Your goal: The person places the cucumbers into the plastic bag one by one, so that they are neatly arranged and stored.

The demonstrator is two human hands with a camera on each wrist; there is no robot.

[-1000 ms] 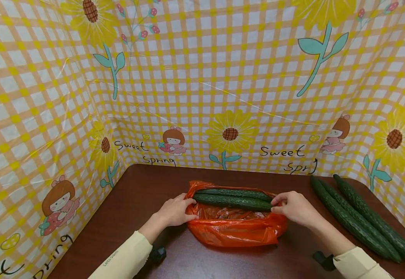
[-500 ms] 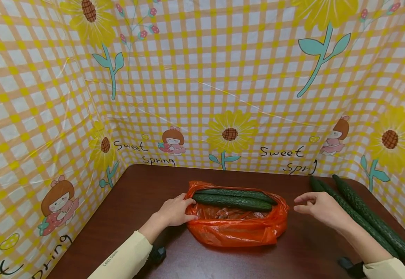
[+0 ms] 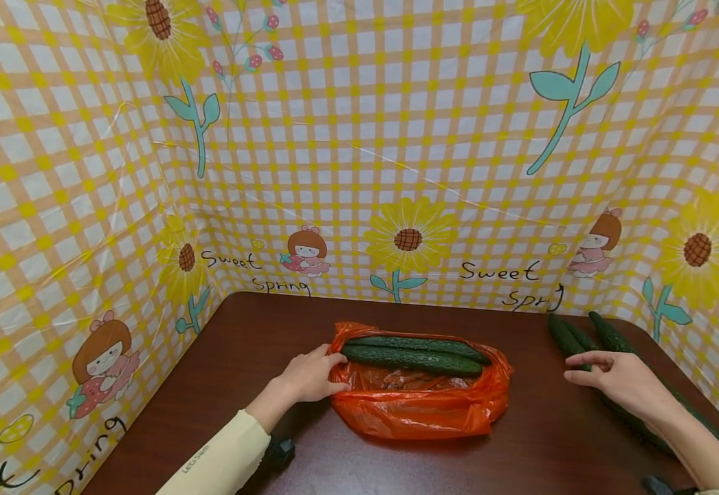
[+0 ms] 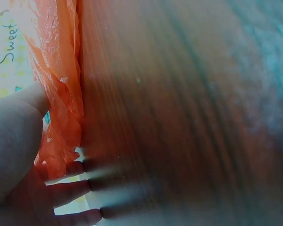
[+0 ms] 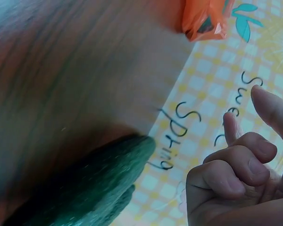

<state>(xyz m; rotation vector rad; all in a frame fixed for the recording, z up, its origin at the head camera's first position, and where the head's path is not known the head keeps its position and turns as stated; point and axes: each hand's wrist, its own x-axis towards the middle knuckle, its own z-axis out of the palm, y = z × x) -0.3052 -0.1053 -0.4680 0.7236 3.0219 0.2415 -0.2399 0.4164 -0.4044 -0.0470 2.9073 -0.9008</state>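
- The bag (image 3: 418,416), orange plastic, sits near the middle of the counter (image 3: 359,464), its mouth open upward.
- Inside it, side by side along the back rim, lie two cucumbers: the rear one (image 3: 418,342) and the front one (image 3: 412,359). Both run left to right.
- Between the front one and the bag's near rim, a strip of crumpled lining shows.
- The left hand (image 3: 306,373) holds the bag's left end, thumb and fingers clamped on the plastic edge; in the left wrist view the other fingers are spread, tips at the counter.
- The right hand (image 3: 625,381) is well to the right of the bag. Its thumb and index finger stand apart, the rest are curled, and it holds nothing.
- In the head view that hand crosses over the loose cucumbers (image 3: 634,423); in the right wrist view its fingers are apart from the cucumber end there.
- The loose ones slant from near the back edge toward the near right, the outermost close to the right side of the cloth (image 3: 347,179).
- Bare counter separates the bag from these, with more to the bag's left and front; the strip behind the bag is narrower.
- The counter's back edge, rounded at both corners, meets the checked cloth.
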